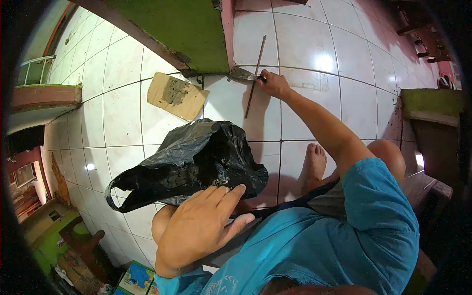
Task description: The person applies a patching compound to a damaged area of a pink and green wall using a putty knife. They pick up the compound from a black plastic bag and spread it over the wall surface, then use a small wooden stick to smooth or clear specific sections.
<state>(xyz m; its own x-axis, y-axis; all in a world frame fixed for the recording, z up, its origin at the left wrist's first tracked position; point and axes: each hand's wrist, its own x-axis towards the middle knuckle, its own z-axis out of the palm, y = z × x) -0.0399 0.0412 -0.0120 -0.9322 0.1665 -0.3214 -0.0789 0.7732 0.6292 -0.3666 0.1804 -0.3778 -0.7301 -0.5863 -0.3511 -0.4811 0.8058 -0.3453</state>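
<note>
My right hand point(275, 84) is closed around the dark handle of a small trowel point(242, 73). The metal blade reaches the foot of the green wall's corner point(227, 69), by the floor. A thin stick point(250, 100) lies on the tiles, crossing beside the trowel and my fingers. My left hand point(199, 222) is held palm down with fingers stretched, near the front edge of a black plastic bag point(189, 147); whether it touches the bag I cannot tell. The bag lies opened, its inside dark with greyish residue. Beyond it sits a cardboard piece point(156, 93) carrying a patch of grey mortar point(175, 92).
White tiles point(314, 118) cover the floor around my bare foot point(314, 162). The green wall point(167, 29) stands ahead. A low green-topped ledge point(427, 104) is at the right, wooden furniture point(423, 34) at the far right. Colourful printed items point(135, 280) lie at lower left.
</note>
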